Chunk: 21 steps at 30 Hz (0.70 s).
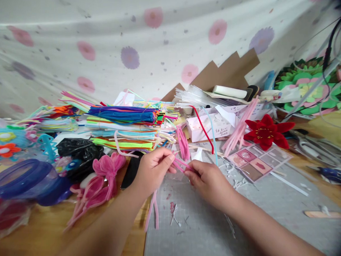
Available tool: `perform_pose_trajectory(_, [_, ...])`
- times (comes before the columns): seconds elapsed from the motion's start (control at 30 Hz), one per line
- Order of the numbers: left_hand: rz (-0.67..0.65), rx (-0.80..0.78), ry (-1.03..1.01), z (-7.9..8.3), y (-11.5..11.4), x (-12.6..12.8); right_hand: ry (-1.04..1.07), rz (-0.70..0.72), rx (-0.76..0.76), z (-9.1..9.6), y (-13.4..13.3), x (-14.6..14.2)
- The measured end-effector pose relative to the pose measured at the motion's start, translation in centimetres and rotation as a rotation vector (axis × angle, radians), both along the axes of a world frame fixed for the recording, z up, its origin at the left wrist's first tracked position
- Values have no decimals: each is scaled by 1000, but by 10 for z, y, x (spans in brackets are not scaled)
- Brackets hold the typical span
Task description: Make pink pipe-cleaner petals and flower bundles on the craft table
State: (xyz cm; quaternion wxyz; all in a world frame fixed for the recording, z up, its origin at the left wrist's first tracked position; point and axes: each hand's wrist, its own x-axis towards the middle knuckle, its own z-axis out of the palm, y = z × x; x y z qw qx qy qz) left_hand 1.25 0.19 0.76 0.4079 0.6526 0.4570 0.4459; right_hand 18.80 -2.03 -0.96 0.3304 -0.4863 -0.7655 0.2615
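Pink pipe cleaners (181,164) stretch between my two hands above a grey cutting mat. My left hand (155,166) pinches them between thumb and fingers. At their other end my right hand (206,179) closes on the pink stems with its fingertips. Two pale pink stem ends (152,211) hang below my left hand; whether they join the held ones is hidden. Just behind my hands lies a bundle of brighter pink pipe cleaners (182,142). Pink pipe-cleaner flowers (109,172) lie to the left of my left forearm.
Stacked pipe cleaners (123,115) in many colours fill the back left. A blue tape roll (14,180) sits at far left. A red flower (268,132), a makeup palette (259,161) and a white box (209,125) stand behind right. White scraps dot the cutting mat (189,233).
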Motion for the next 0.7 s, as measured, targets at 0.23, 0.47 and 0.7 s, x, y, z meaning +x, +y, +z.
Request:
perform_pose_trajectory(0.23, [16, -9, -57, 2, -1, -1, 101, -41, 258, -8, 3, 5])
perform_pose_trajectory(0.47, [25, -119, -345, -3, -10, 11, 29, -82, 438, -10, 0, -1])
perform_pose_trajectory(0.7, [49, -150, -419, -2, -12, 16, 84, -121, 345, -9, 0, -1])
